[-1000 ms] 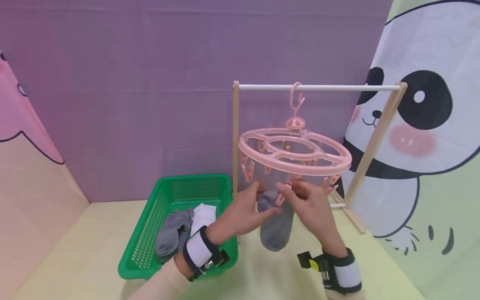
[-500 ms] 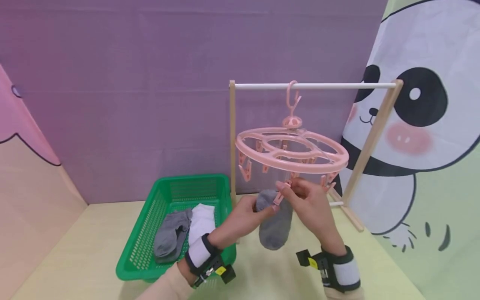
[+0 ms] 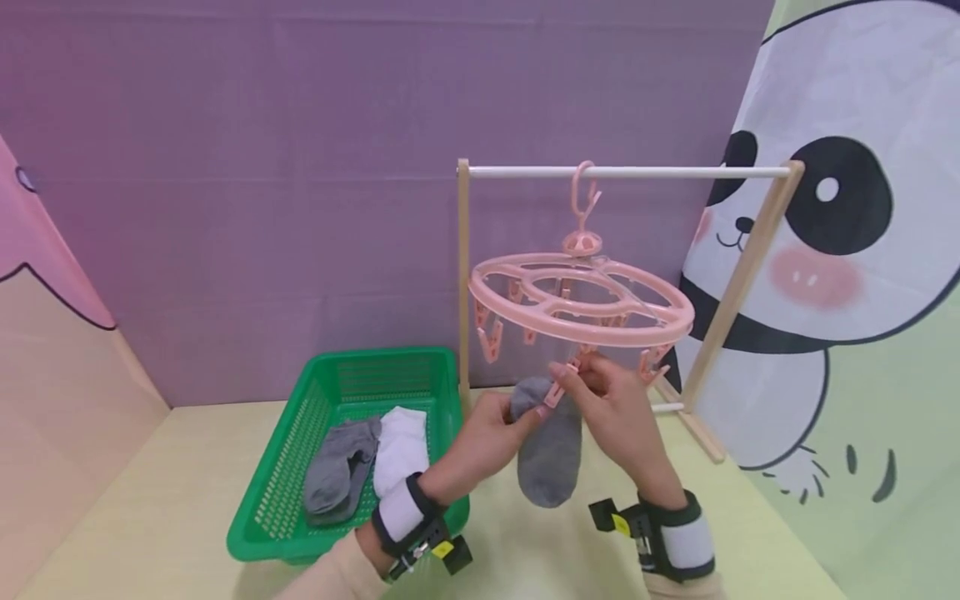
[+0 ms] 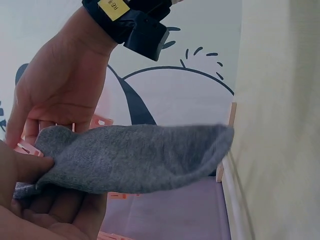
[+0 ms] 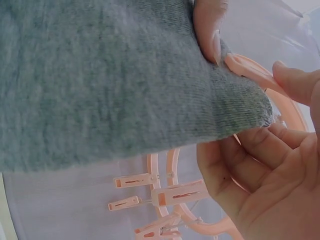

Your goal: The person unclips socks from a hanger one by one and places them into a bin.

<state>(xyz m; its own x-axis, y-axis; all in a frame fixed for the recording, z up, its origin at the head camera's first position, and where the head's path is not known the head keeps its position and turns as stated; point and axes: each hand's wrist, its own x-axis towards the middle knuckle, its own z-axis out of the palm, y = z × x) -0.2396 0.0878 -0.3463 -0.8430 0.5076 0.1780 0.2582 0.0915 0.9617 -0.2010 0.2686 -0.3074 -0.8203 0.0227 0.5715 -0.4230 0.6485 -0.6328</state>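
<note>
A grey sock [image 3: 550,458] hangs toe down below the front of a round pink clip hanger [image 3: 581,333]. My left hand [image 3: 483,437] pinches the sock near its cuff, thumb on the near side, as the left wrist view shows too. My right hand [image 3: 618,408] pinches a pink clothespin [image 3: 556,393] between thumb and fingers. In the right wrist view this clothespin [image 5: 245,69] lies over the cuff edge of the sock [image 5: 125,90], with the left thumb [image 5: 209,35] pressing the fabric close by.
A green basket [image 3: 262,467] at left holds folded grey socks [image 3: 341,471] and a white pair of socks [image 3: 401,450]. The hanger hooks over the white bar [image 3: 675,172] of a wooden-legged rack [image 3: 463,275]. Several other clothespins [image 3: 491,342] dangle from its ring.
The left fingers have drawn in lower on the sock's cuff, beside the clothespin's tip. The right hand keeps its pinch on the clothespin. The whole view has shifted slightly.
</note>
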